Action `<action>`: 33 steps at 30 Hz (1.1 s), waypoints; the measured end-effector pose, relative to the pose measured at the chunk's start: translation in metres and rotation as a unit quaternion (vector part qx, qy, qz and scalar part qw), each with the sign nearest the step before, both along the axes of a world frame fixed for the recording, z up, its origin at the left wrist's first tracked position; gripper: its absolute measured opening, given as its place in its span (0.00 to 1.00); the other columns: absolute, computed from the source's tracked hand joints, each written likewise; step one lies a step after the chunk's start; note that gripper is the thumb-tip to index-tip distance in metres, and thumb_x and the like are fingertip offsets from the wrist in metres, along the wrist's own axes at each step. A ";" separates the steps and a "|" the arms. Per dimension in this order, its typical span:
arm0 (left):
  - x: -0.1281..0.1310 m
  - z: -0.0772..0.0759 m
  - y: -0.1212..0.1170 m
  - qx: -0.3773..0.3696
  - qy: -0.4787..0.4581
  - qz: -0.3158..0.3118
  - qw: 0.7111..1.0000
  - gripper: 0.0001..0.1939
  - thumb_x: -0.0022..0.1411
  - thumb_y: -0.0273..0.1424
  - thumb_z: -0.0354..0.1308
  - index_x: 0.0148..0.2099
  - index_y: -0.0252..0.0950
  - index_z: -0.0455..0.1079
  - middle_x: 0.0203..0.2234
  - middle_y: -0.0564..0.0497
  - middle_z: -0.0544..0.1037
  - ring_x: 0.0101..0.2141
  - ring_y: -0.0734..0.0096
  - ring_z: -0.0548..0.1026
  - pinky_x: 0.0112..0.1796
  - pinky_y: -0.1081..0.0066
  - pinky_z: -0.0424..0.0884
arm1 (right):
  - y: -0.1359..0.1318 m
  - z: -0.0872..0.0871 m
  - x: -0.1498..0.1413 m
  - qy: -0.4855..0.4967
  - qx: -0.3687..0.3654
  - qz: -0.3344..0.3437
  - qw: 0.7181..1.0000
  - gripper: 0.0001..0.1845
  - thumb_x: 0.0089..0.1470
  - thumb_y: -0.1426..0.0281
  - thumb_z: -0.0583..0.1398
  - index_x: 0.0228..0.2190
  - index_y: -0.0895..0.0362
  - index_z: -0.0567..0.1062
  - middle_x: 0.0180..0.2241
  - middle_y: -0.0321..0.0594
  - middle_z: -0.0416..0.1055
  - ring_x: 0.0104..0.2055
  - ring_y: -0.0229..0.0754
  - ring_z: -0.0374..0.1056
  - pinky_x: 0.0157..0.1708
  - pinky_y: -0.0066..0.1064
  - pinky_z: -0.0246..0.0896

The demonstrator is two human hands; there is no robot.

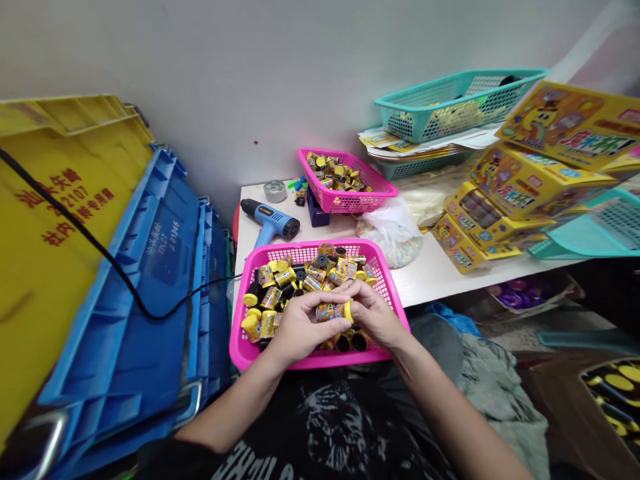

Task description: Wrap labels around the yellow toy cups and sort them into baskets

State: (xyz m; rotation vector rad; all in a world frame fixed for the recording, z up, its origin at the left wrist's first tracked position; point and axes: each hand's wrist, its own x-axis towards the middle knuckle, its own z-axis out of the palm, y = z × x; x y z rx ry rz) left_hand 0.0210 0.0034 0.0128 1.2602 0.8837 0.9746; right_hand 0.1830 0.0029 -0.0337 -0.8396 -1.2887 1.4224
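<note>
Tub point(329, 311) lies lengthwise nine to three o'clock, gripped by the curled left hand point(301, 325), its yellow cap point(349, 312) at three, pinched by the nearer right hand point(376, 316).

The near pink basket point(320, 365) is glossy plastic; above it, a smooth, plastic-capped canister point(331, 312); left of it, hard plastic crates point(150, 253); behind it, a crinkled plastic bag point(393, 227).

- Bare white tabletop point(429, 267) offers passage between a plastic bag point(393, 230) and stacked yellow boxes point(525, 183).
- Blue crates point(150, 267) wall off the left.
- A heat gun point(270, 217) obstructs the near pink basket's point(320, 364) far-left corner.
</note>
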 end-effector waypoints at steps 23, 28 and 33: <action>-0.007 -0.006 0.008 -0.219 -0.118 -0.028 0.968 0.18 0.49 0.37 0.68 0.44 0.37 0.78 0.41 0.44 0.81 0.36 0.63 0.80 0.32 0.74 0.77 | -0.008 0.013 0.012 -0.042 0.035 -0.093 0.994 0.23 0.36 0.61 0.72 0.37 0.51 0.75 0.39 0.40 0.75 0.44 0.46 0.72 0.46 0.40 0.68; -0.008 -0.001 0.010 -0.232 -0.129 -0.054 0.963 0.17 0.51 0.37 0.66 0.43 0.35 0.77 0.36 0.44 0.81 0.34 0.65 0.80 0.34 0.71 0.77 | -0.010 0.017 0.015 -0.076 0.058 -0.095 0.991 0.21 0.40 0.62 0.71 0.38 0.51 0.75 0.39 0.41 0.75 0.42 0.46 0.72 0.45 0.39 0.68; -0.001 0.001 0.009 -0.134 -0.077 -0.020 0.988 0.15 0.44 0.30 0.71 0.37 0.37 0.74 0.34 0.53 0.77 0.29 0.75 0.77 0.32 0.76 0.75 | -0.007 0.017 0.017 -0.116 0.102 -0.062 0.986 0.18 0.44 0.61 0.69 0.39 0.51 0.75 0.44 0.42 0.72 0.50 0.48 0.68 0.52 0.42 0.62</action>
